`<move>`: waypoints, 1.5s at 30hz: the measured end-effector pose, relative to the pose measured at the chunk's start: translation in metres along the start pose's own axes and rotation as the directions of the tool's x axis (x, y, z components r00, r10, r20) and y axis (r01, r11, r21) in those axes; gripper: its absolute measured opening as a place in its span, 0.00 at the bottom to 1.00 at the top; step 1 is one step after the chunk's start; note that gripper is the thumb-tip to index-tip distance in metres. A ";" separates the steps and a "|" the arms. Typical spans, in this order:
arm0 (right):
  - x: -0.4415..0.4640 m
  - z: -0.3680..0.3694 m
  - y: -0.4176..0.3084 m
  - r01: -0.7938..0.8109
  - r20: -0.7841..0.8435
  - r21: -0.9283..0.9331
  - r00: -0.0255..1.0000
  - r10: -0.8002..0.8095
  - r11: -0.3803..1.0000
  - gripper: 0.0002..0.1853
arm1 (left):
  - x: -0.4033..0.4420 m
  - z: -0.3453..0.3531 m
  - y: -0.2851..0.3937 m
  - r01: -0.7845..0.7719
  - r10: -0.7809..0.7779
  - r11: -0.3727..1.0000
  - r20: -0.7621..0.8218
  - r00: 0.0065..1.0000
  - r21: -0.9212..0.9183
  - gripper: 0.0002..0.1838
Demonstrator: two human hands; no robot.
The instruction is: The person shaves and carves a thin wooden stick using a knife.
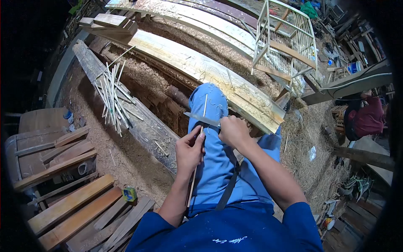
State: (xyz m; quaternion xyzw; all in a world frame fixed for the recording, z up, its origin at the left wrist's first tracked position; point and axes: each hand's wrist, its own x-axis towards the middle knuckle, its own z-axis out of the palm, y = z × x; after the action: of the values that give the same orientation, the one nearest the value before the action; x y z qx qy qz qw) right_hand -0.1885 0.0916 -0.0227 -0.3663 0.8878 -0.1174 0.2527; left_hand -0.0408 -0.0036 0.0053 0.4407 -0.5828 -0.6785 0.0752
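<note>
My left hand (189,153) is closed around a thin bamboo strip (205,105), pinching it between thumb and fingers. The strip runs over my raised thigh, with its lower end passing back beside my forearm. In my right hand (235,132) is a knife, its fingers wrapped round the handle, which is hidden. The knife blade (201,119) points left and lies across the strip just beyond my left fingertips. Thin shavings cling to my blue trousers (216,164). A loose pile of similar strips (110,96) rests on a weathered plank (147,126) at the left.
Long pale boards (180,61) stretch across the far side, strewn with shavings. A wooden cage frame (287,42) stands at the far right. Cut boards (75,206) and a yellow-and-blue tape measure (129,194) lie at the lower left. Another person (367,115) sits at the right.
</note>
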 end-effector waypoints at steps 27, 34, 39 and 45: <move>0.007 0.007 0.001 -0.071 -0.033 0.043 0.997 0.072 0.997 0.10 | -0.006 -0.009 -0.015 -0.014 0.020 0.996 0.076 0.997 -0.088 0.16; 0.009 0.011 0.006 -0.036 -0.005 0.068 0.999 0.036 0.997 0.11 | 0.012 -0.007 -0.021 -0.056 0.069 0.992 0.117 0.991 -0.117 0.16; 0.012 0.009 0.007 -0.032 0.000 0.048 0.999 0.032 0.998 0.10 | -0.003 -0.008 -0.026 -0.043 0.055 0.991 0.092 0.994 -0.131 0.16; 0.022 0.010 0.009 -0.115 0.011 0.062 0.993 0.114 0.991 0.11 | -0.026 -0.018 -0.033 -0.027 0.032 0.997 0.062 0.998 -0.077 0.16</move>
State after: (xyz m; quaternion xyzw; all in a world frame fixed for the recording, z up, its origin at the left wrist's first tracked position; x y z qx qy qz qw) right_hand -0.2013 0.0819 -0.0427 -0.3071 0.9023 -0.1292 0.2735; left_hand 0.0008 0.0100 -0.0082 0.4071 -0.5652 -0.7126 0.0832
